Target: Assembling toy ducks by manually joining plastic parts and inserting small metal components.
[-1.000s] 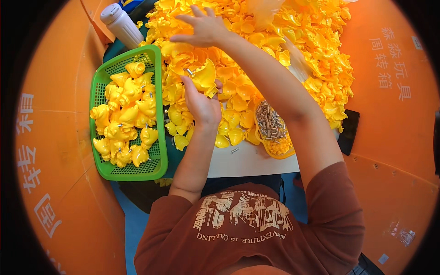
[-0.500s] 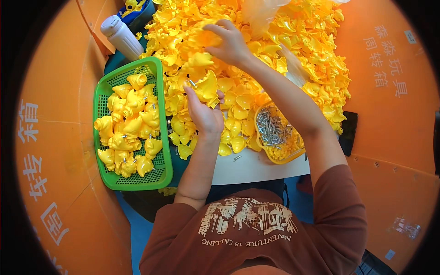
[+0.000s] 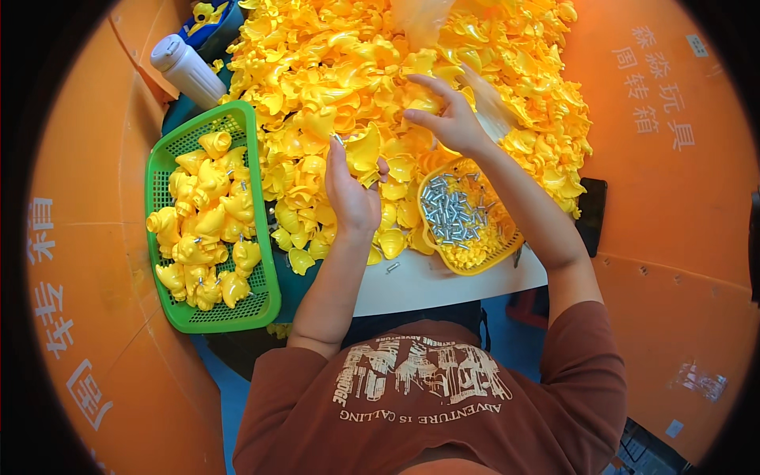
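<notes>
My left hand (image 3: 353, 199) is closed around a hollow yellow plastic shell (image 3: 364, 149), its open side facing up. A small silver pin (image 3: 338, 139) shows at the shell's left edge, by my fingertips. My right hand (image 3: 457, 123) is off to the right, above the heap, with thumb and fingers apart and nothing visible between them. Below it stands a yellow basket (image 3: 477, 268) holding silver pins (image 3: 451, 212) and small yellow pieces (image 3: 475, 255). Loose yellow shells (image 3: 317, 55) are heaped under and beyond both hands.
At my left, a green basket (image 3: 267, 294) holds joined yellow figures (image 3: 207, 210), some with pins sticking out. Behind it stands a white bottle (image 3: 194, 75). A dark phone-like slab (image 3: 593, 212) lies at the right. One loose pin (image 3: 393, 268) rests on the white tabletop (image 3: 419, 286).
My right hand has moved right and toward me, away from the left hand. The left hand still holds the shell. The whole view has shifted slightly.
</notes>
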Demonstrator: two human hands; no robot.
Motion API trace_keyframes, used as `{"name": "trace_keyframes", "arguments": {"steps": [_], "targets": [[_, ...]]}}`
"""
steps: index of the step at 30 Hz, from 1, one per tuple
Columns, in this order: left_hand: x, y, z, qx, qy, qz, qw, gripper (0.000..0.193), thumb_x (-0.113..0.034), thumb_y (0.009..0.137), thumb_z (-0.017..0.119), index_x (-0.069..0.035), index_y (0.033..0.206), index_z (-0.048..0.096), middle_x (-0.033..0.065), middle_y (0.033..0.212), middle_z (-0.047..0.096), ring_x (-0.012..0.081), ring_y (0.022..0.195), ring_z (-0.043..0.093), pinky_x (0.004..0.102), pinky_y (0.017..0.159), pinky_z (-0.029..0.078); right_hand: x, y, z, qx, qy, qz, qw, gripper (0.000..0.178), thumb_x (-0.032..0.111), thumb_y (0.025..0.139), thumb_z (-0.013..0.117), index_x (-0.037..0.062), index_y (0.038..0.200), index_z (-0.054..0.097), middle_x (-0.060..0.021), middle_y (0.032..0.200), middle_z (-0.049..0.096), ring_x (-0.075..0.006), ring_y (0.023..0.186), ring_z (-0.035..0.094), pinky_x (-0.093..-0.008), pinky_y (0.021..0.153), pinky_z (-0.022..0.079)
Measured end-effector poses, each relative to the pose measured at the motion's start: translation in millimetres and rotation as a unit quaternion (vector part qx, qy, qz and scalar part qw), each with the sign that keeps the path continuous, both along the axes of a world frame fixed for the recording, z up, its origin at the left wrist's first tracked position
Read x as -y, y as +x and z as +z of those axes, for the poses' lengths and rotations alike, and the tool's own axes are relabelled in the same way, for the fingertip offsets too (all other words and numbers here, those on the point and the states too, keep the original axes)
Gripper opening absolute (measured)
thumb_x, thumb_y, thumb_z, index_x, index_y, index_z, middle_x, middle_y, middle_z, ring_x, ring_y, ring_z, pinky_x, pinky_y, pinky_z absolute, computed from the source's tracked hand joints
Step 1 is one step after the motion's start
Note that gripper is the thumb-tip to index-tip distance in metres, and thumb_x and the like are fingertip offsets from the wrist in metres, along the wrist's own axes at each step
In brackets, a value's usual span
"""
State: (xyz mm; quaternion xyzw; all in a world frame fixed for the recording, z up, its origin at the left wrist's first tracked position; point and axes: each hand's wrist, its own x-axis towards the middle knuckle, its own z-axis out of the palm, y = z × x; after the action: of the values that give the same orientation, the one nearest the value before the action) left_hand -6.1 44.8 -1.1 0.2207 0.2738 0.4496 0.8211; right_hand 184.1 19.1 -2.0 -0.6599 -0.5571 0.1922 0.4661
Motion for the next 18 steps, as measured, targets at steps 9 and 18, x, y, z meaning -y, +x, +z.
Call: {"name": "trace_keyframes", "arguments": {"steps": [9, 18], "targets": [[0.4, 1.0, -8.5, 0.012, -0.002, -0.053, 0.999, 0.034, -0.040, 0.094, 0.039, -0.009, 0.102, 0.050, 0.0034, 0.081, 0.059, 0.0147, 0.061, 0.055, 0.0266, 0.052, 0.042, 13.9, 2.9, 4.4, -0.138, -0.055, 0.011, 0.989, 0.040, 0.004, 0.084, 0.057, 0.0043, 0.124, 0.052, -0.0188, 0.139, 0.034, -0.0164, 0.135, 0.020, -0.0271, 0.098, 0.032], [-3.2, 1.9, -9.7, 0.035, -0.032, -0.097, 0.994, 0.032, -0.039, 0.094, 0.041, -0.010, 0.103, 0.051, 0.0033, 0.082, 0.059, 0.0156, 0.062, 0.055, 0.0272, 0.053, 0.041, 13.6, 3.3, 0.0, -0.190, 0.012, -0.049, 0.981, 0.031, 0.000, 0.081, 0.061, -0.0010, 0.112, 0.057, -0.0044, 0.109, 0.057, -0.0066, 0.094, 0.052, -0.0216, 0.082, 0.043]]}}
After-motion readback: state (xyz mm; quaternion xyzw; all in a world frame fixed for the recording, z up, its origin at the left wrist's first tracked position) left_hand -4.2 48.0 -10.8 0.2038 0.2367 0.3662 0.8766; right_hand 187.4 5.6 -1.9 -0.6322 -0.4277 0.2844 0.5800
